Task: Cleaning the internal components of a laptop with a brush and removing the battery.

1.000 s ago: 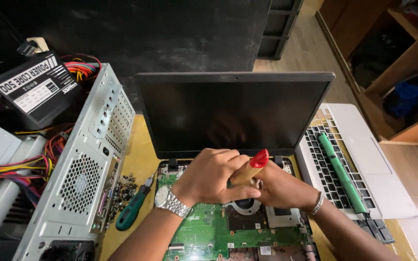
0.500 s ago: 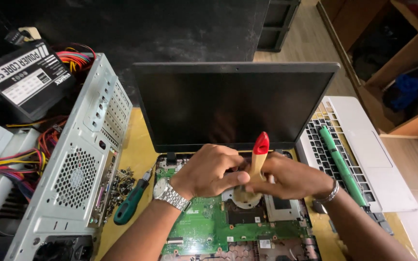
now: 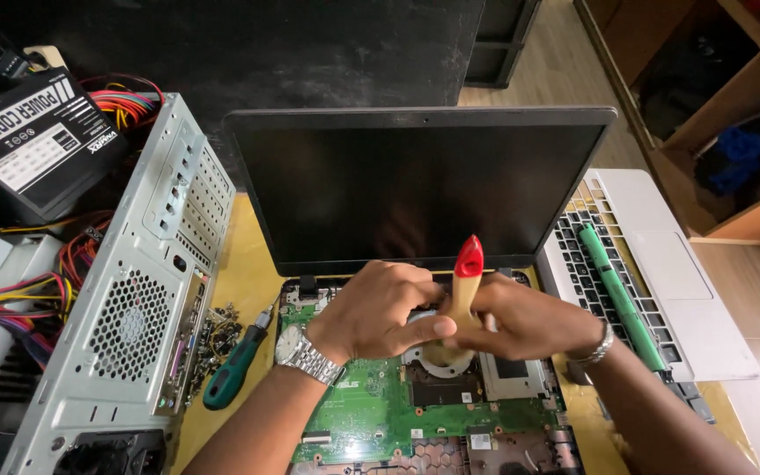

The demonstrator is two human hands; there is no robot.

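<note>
Grey desktop case (image 3: 125, 317) left; green screwdriver (image 3: 232, 374) beside loose screws (image 3: 213, 330); detached keyboard panel (image 3: 661, 264) right.

The brush handle (image 3: 463, 290) looks like pale smooth wood with a glossy red tip. The laptop screen (image 3: 415, 189) is dark and glossy. The computer case (image 3: 125, 317) is matt grey perforated metal. The wristwatch (image 3: 303, 354) has a shiny metal band, and the screwdriver (image 3: 235, 369) a green plastic grip.
</note>
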